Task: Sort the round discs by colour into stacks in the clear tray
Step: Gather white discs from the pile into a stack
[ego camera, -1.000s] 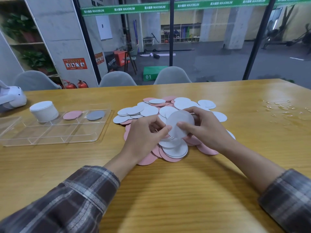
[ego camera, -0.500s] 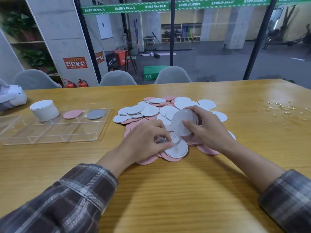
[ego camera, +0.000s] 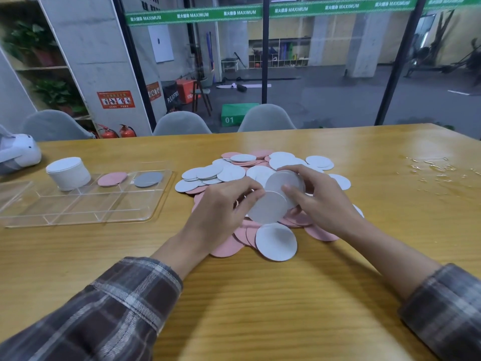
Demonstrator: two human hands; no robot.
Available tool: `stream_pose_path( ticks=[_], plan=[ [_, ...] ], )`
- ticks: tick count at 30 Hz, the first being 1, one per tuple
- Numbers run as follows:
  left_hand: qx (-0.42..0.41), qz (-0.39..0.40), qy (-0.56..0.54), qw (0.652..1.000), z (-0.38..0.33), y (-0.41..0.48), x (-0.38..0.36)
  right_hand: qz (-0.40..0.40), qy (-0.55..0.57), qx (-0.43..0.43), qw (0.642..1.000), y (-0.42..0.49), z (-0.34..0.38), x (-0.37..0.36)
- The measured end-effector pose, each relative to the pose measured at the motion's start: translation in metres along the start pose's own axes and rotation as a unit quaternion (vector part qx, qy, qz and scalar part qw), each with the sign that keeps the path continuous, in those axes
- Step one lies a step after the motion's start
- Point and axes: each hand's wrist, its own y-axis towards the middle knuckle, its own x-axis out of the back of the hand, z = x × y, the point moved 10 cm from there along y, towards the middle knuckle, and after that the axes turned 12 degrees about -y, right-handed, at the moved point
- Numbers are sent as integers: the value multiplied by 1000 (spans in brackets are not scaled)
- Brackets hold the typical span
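1. Wooden table (ego camera: 260,308); pink-and-white disc pile (ego camera: 229,173) at centre.
2. Pinched in the left hand (ego camera: 221,207), one white disc (ego camera: 268,211); gripped in the right hand (ego camera: 322,201), a small white stack (ego camera: 286,182).
3. Well off leftward, clear tray (ego camera: 78,212), nearer the left hand.

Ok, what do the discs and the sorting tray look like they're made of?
The discs: thin, flat, matte sheet, possibly felt, foam or card; no shine on them, and which one cannot be told. The tray: clear rigid plastic, probably acrylic; glossy edges and dividers, with the table grain showing through its floor.
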Motion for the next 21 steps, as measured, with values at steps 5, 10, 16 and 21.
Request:
stream_pose_path(
  ticks=[5, 10, 16, 21],
  plan=[
    [118, -17, -69, 990, 25, -6, -2, 31, 32, -11, 999, -1, 1, -8],
    [197, -61, -116, 972, 37, -11, 0, 84, 122, -35, 988, -6, 6, -16],
    [184, -63, -74, 978, 34, -9, 0, 90, 39, 21, 995, -7, 12, -19],
    [170, 94, -76, 978, 29, -13, -31, 38, -10, 9, 999, -1, 2, -7]
  ],
)
